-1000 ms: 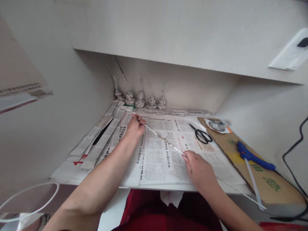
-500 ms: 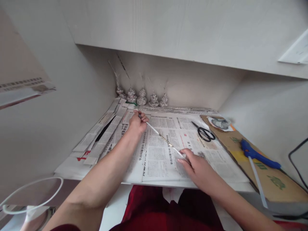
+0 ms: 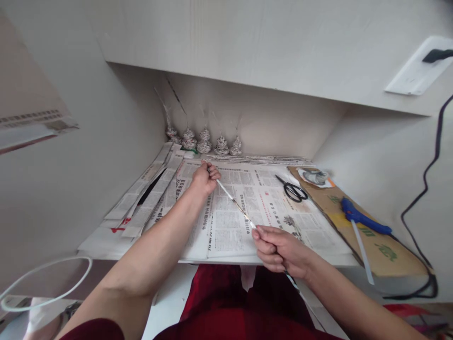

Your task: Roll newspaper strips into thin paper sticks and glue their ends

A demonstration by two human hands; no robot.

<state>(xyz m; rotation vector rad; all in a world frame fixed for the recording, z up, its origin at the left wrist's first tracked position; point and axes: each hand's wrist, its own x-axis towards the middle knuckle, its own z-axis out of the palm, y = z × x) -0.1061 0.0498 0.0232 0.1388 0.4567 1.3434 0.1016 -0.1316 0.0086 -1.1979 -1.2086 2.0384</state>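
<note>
A thin rolled newspaper stick runs slantwise between my hands above the newspaper-covered desk. My left hand is closed around its far end. Lower down, my right hand has its fingers wrapped round the near part, and a thin length of it trails out below that fist past the desk edge. Under the stick lies the newspaper sheet. Black-handled scissors rest on the paper, to the right of the stick.
Several woven-paper gourds stand along the back wall beside a bundle of paper sticks. Newspaper strips lie at left. A blue glue gun with a glue stick rests on cardboard at right; a black cable hangs there.
My right hand has gone from a loose pinch to a closed fist around the stick, slightly lower and nearer me. My left hand keeps its hold. The view has turned slightly right.
</note>
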